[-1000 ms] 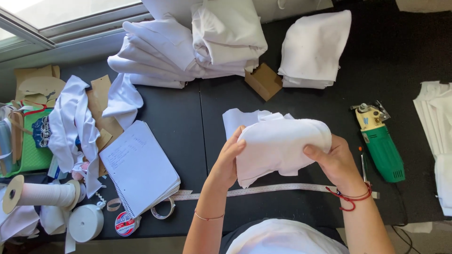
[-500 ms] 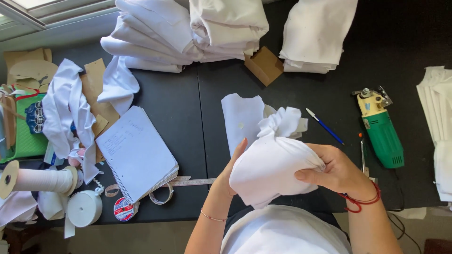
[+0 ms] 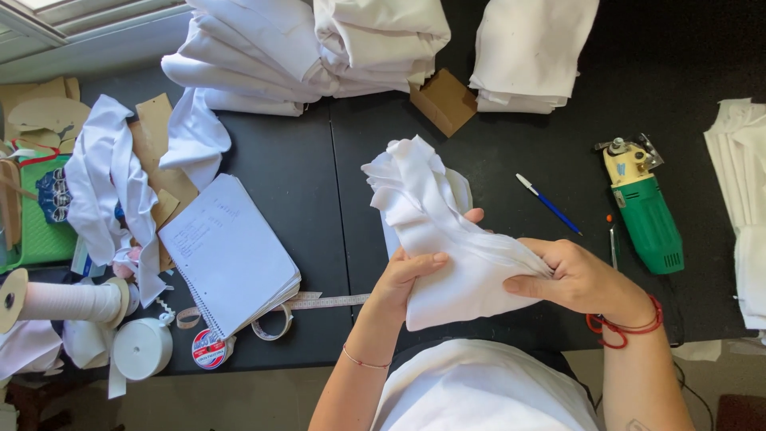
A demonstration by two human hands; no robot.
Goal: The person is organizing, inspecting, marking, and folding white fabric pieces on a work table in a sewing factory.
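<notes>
Both my hands hold a bunched piece of white fabric (image 3: 447, 255) above the near edge of the black table (image 3: 303, 183). My left hand (image 3: 407, 275) grips its lower left side, thumb on top. My right hand (image 3: 570, 275) pinches the gathered folds on the right; a red cord is tied round that wrist. The fabric's loose ruffled end points up and away from me.
Stacks of folded white cloth (image 3: 319, 48) lie at the far edge, another pile (image 3: 531, 56) to their right, more (image 3: 742, 207) at the right edge. A green and yellow electric cutter (image 3: 642, 207), a blue pen (image 3: 549, 203), a spiral notebook (image 3: 227, 251), a cardboard box (image 3: 444, 101), tape rolls (image 3: 140, 347).
The fabric has gone from a flat folded bundle to a gathered bunch with its ruffled end raised. My hands shifted slightly right and a pen came into sight on the table.
</notes>
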